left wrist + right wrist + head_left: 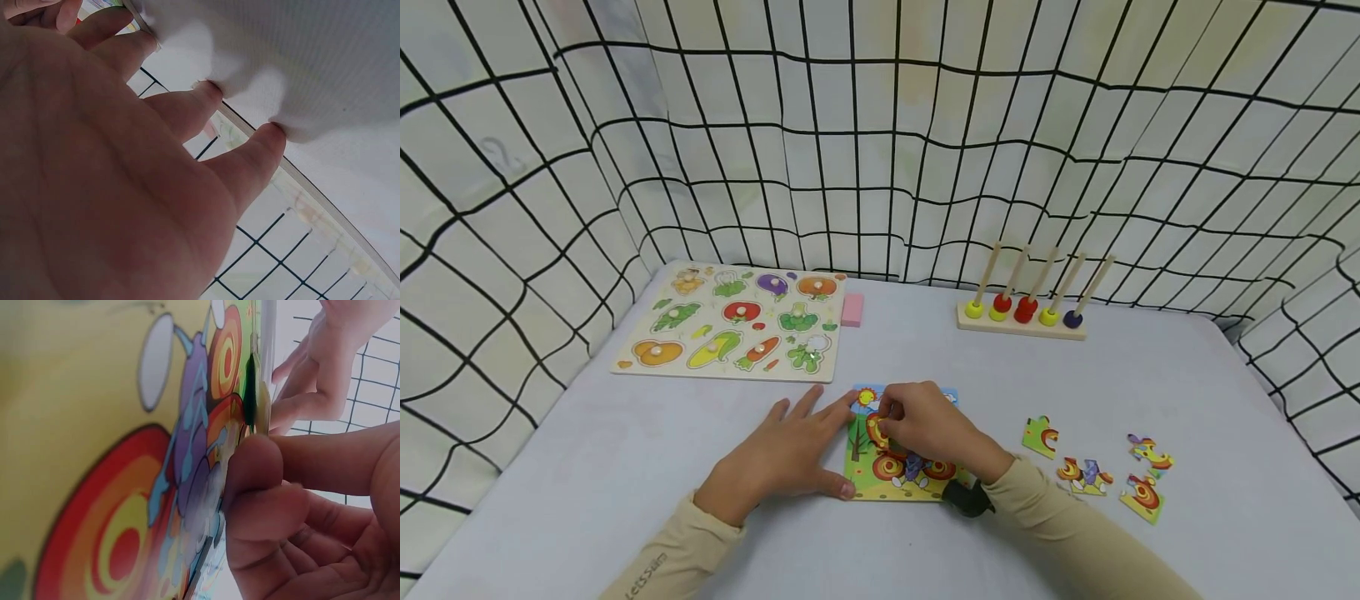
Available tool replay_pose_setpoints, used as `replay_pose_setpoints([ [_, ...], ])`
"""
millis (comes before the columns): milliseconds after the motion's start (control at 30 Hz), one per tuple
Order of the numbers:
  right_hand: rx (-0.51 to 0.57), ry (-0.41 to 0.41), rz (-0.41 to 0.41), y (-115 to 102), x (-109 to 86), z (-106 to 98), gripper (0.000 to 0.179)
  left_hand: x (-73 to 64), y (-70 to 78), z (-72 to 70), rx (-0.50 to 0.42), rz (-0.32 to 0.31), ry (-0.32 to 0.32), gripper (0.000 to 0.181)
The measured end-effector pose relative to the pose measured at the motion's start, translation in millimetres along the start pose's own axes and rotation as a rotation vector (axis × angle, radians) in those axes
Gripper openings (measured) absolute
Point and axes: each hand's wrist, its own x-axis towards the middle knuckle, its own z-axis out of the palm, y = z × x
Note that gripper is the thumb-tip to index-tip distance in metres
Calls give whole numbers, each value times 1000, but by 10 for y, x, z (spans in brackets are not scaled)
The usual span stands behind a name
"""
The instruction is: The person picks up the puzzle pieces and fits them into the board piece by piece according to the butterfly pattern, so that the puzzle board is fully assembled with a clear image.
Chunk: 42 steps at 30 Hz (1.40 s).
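A colourful butterfly picture puzzle board (868, 492) lies on the table in front of me. My right hand (928, 427) is over its upper middle, thumb and index finger pinching a puzzle piece (261, 406). That piece is tilted up from the board at its near side, and the fingers hide much of it. At the board's left edge my left hand (790, 450) rests with spread, straight fingers, thumb at the lower left corner and index fingertip at the upper left. Fingertips of the left hand (156, 169) touch the white tabletop.
Loose puzzle pieces (1084, 477) lie to the right of the board. A vegetable peg board (760, 377) sits at the back left, with a pink block (852, 309) beside it. A wooden bead stand (1022, 328) stands at the back right. Black netting (850, 183) encloses the table.
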Motion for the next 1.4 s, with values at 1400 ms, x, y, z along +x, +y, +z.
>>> replay_pose_setpoints([
  [1400, -65, 13, 103, -60, 56, 60, 16, -2, -1, 5, 2, -13, -2, 100],
])
